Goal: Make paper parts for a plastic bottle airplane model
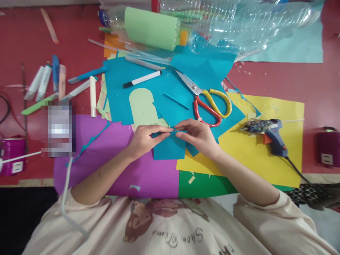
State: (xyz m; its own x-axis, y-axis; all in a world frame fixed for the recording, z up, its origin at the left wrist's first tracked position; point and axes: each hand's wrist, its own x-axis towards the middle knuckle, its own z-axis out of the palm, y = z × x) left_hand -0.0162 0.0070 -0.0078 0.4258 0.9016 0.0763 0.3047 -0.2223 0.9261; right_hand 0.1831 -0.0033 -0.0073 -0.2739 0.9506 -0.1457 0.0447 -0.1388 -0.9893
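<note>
Here, above the middle of the near edge of the red table [278, 78], the left hand [148, 140] and right hand [199, 136] almost meet, thumbs and fingers pinching the top of a blue paper [169, 150]. A narrow strip or fold shows there, though the fingers hide whether it is joined to the paper. Just beyond the left hand a pale green cutout [142, 106] lies close in, and beyond the right one the red handle of the scissors [196, 89] crowds the knuckles. A thin blue stick [176, 101] sits between those two, on blue sheets, with a black-capped marker [143, 78] farther off. Toward the right edge, a glue gun [275, 141] rests on a yellow sheet [239, 156], its cord trailing to the near right corner. Toward the left edge are a phone [61, 129], overlapping a purple sheet [111, 156], and a scatter of pens [44, 79]. Clear plastic bottles [225, 24] crowd the far edge, a green paper sleeve [151, 28] around one.
</note>
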